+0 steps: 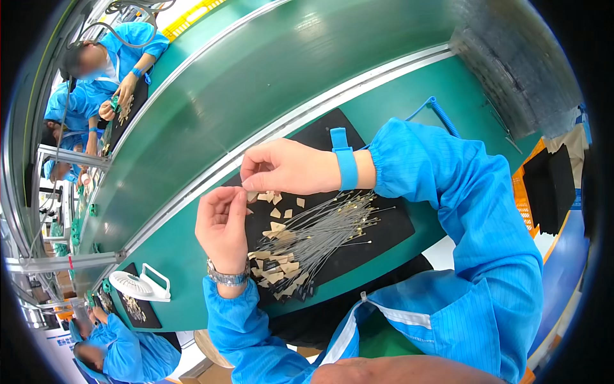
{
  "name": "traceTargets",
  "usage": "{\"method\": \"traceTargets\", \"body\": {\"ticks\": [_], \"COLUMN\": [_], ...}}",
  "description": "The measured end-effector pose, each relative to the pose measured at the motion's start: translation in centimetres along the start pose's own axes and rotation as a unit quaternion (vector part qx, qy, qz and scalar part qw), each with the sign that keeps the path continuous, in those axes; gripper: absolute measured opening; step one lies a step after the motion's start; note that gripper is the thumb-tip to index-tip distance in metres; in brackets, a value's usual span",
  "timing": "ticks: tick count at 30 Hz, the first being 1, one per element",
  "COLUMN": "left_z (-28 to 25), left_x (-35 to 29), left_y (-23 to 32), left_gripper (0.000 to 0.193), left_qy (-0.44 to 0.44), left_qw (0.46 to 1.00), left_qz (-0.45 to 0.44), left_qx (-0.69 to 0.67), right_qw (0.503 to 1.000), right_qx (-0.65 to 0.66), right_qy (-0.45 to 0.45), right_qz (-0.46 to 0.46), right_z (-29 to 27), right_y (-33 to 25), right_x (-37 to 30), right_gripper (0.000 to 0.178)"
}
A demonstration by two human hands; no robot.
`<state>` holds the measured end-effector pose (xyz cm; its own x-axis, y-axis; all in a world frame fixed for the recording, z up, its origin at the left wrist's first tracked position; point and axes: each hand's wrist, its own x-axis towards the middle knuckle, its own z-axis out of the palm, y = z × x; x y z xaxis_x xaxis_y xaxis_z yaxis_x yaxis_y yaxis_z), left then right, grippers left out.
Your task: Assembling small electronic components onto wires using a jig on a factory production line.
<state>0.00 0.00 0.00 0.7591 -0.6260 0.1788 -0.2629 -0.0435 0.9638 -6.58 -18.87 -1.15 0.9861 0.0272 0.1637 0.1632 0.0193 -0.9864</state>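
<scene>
My left hand (221,225) and my right hand (285,168) meet fingertip to fingertip over the far left part of a black mat (377,238). Both are closed in a pinch; what sits between the fingers is too small and hidden to name. Just beneath the fingertips lie small beige pieces (276,213), with more of them scattered toward the mat's near left. Right of these spreads a loose bundle of thin grey cables (320,233) with gold-coloured tips. A blue wrist strap (346,168) circles my right wrist, and a metal watch (228,276) my left.
A green conveyor belt (256,96) with a metal rail runs beyond the green table (173,246). To the left stands a white fan (137,285). A blue coiled cord (442,115) and a dark metal box (518,64) lie far right. Co-workers in blue sit at left.
</scene>
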Motion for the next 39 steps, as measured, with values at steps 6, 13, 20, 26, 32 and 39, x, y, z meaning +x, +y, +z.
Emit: {"method": "traceTargets", "body": {"ticks": [6, 13, 20, 26, 32, 39], "left_z": [0.0, -0.1, 0.1, 0.1, -0.5, -0.3], "left_x": [0.1, 0.1, -0.3, -0.2, 0.1, 0.2], "left_y": [-0.4, -0.3, 0.0, -0.1, -0.6, -0.7], "left_gripper": [0.020, 0.020, 0.019, 0.015, 0.012, 0.012], "left_qy": [0.002, 0.028, 0.029, 0.001, -0.052, -0.052], "left_qw": [0.998, 0.964, 0.930, 0.953, 0.978, 0.958], "left_qz": [0.047, 0.163, 0.231, 0.178, 0.088, 0.140], "left_qx": [0.033, 0.207, 0.284, 0.246, 0.181, 0.246], "right_qw": [0.999, 0.999, 0.997, 0.998, 0.975, 0.994], "right_qx": [0.030, 0.000, 0.020, -0.016, -0.199, -0.106], "right_qy": [0.004, -0.035, -0.045, -0.036, 0.007, 0.003], "right_qz": [0.021, 0.002, 0.062, 0.045, -0.102, 0.035], "right_z": [-0.2, -0.1, -0.1, 0.1, 0.5, 0.2], "right_y": [-0.6, 0.0, -0.6, 1.0, 1.2, 0.5], "right_x": [0.5, 0.4, -0.2, 0.1, -0.3, 0.0], "right_gripper": [0.019, 0.020, 0.021, 0.019, 0.014, 0.017]}}
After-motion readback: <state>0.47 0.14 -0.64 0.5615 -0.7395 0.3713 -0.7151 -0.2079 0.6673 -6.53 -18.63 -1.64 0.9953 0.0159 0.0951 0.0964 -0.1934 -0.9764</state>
